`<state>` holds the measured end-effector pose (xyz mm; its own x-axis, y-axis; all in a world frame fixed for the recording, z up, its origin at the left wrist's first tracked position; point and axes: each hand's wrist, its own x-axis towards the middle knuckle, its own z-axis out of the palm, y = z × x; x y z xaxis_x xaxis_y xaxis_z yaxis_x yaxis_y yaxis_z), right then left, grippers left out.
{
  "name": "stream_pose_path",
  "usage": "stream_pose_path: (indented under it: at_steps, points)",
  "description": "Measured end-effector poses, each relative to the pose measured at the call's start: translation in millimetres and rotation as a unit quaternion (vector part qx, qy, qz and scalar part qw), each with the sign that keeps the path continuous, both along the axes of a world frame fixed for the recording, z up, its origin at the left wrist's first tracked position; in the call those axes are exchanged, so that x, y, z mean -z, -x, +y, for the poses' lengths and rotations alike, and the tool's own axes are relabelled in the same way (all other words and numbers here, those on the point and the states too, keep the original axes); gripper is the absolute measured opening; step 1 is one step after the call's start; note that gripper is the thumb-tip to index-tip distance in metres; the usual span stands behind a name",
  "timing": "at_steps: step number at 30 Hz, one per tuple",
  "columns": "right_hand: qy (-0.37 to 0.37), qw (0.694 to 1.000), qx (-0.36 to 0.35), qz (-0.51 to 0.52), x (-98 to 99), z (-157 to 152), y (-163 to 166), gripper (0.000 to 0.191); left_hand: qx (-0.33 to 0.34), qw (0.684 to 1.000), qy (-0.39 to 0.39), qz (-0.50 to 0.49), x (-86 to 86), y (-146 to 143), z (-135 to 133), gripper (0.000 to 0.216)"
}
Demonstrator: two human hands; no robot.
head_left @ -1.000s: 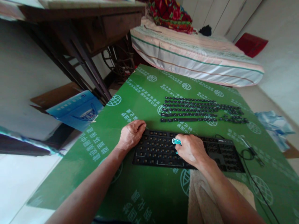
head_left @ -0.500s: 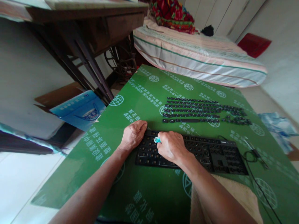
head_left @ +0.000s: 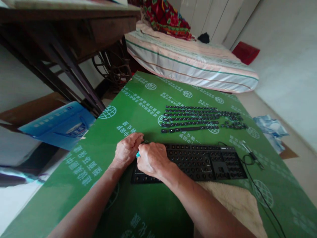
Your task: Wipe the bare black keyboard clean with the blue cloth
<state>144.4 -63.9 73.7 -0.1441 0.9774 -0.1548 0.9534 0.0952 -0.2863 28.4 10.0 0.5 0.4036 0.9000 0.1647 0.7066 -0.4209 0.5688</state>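
Head view shows your black keyboard (head_left: 188,162) lying flat on the green tabletop (head_left: 37,208), its long side running across in front of you, with both your hands gathered at its left end. Your left hand (head_left: 127,148) rests at the keyboard's far left corner, fingers curled in; their tips are hidden, so I cannot tell whether they pinch the edge or merely press there. Either way, it likely steadies the keyboard against the other hand's force. Your right hand (head_left: 153,160) is over the keyboard's left part, close beside the left, its fingers folded tightly round a small teal item (head_left: 138,154). Only a bit of that item pokes out; the firm grip suggests you want control among the closely set key positions.

Loose keycaps (head_left: 184,129) lie beyond the keyboard's far edge in long rows, with tighter groups toward the right, an arrangement that probably records where each belongs. A beige cloth (head_left: 232,201) lies on your side of the keyboard, perhaps within easy reach for wiping. Off the keyboard's right end, a slim tool (head_left: 253,155) lies near the looped cable (head_left: 272,214), both presumably placed there to be out of your hands' way.
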Motion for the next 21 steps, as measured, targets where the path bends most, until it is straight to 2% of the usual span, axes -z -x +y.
stream_pose_path:
  at_steps: [6, 10, 17, 21]
  points:
    - [0.030, 0.999, -0.005, -0.015, -6.4, -15, -12, 0.023, -0.008, 1.000, -0.007, 0.018, -0.1, -2, 1, 0.042]
    - [0.050, 0.999, 0.011, -0.008, -11.4, -33, -39, 0.021, -0.012, 1.000, -0.011, 0.024, -0.9, -3, 0, 0.043]
    - [0.037, 0.983, 0.180, -0.024, -6.1, -70, -102, 0.030, -0.013, 1.000, -0.004, 0.027, -8.8, -6, -3, 0.043]
    - [0.073, 0.976, 0.206, -0.022, 7.9, -85, -117, 0.031, -0.007, 1.000, 0.025, 0.008, -15.1, -6, -7, 0.048]
